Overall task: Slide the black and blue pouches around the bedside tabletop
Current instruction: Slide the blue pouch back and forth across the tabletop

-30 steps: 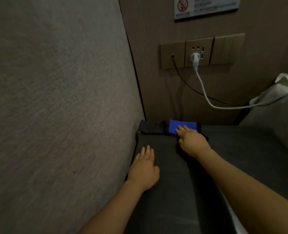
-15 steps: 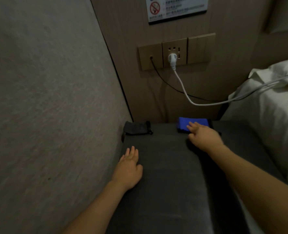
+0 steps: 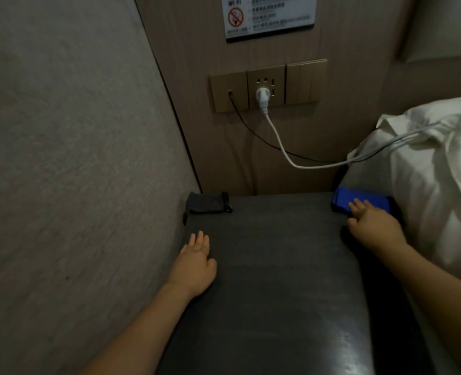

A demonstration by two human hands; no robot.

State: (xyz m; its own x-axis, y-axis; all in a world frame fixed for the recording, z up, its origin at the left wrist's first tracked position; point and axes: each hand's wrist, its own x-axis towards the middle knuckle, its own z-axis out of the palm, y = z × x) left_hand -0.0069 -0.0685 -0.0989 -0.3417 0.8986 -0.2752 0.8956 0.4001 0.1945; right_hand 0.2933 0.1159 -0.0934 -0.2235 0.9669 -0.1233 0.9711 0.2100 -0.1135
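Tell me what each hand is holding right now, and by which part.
Nothing is gripped. The right hand presses straight fingers flat on the near edge of the flat blue fabric pouch. The left hand rests open on the dark tabletop.

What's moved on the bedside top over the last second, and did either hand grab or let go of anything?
The right hand, fingers flat on the blue fabric pouch, has slid it right, away from the black drawstring pouch, to the dark tabletop's back right corner by the white bedding. Nothing gripped or released. The black pouch stays in the back left corner; the left hand still rests flat.
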